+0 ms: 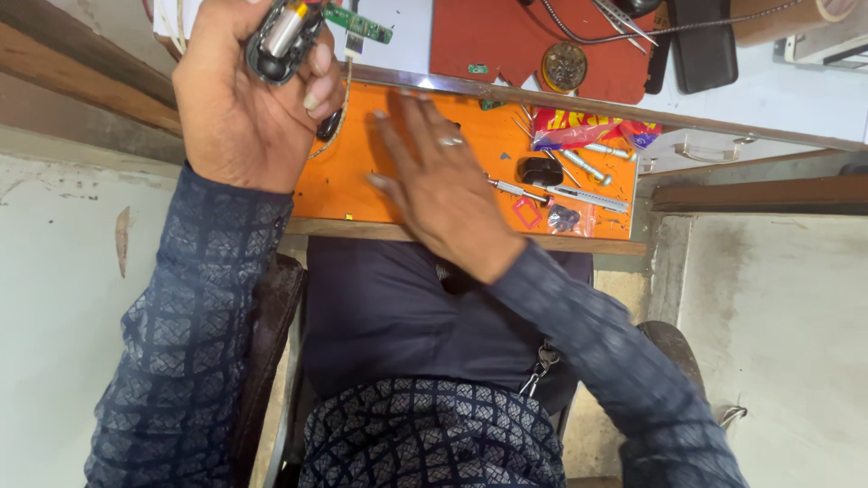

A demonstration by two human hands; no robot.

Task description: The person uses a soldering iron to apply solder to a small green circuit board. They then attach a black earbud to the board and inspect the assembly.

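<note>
Small dark gadget with a silver cylinder in it sits up at eleven o'clock, clasped in the left hand, fingers curled tight round its casing. A green circuit board hangs just beside it at one o'clock. The right hand lies flat, fingers spread and holding nothing, over the orange tray. Off at three o'clock from that hand rest a black oval part, a screwdriver and a red snack wrapper.
</note>
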